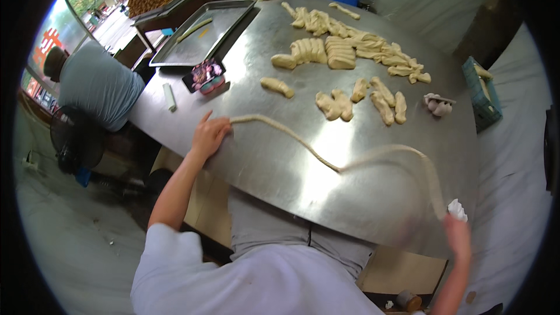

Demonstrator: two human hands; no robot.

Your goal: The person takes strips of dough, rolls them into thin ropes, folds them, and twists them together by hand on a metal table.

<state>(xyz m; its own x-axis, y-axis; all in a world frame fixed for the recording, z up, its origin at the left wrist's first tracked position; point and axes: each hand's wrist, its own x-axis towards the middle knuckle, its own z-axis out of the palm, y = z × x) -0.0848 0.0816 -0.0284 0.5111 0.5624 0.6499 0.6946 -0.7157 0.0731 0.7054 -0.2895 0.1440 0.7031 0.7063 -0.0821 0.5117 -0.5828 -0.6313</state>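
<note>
A long, thin rope of dough (pixel 297 137) stretches in waves across the steel table (pixel 271 166). Its left part looks twisted, and its right part is blurred and arched. My left hand (pixel 211 136) grips one end near the table's front left edge, one finger sticking out. At the far right, my right hand (pixel 457 234) is closed around the other end, blurred; its fingers are partly hidden. A crumpled white tissue (pixel 457 210) shows right beside it. Beyond the rope lie short dough pieces (pixel 334 106), including a single one (pixel 277 87) nearer my left hand.
Farther back are rows of dough strips (pixel 341 52) and a dough heap (pixel 372 46). A metal tray (pixel 197 37) holds one strip. A phone (pixel 205 74) stands left, near a pale stick-like object (pixel 169 97). A person in blue (pixel 98 83) sits beyond the left edge. A crate (pixel 481 96) stands right.
</note>
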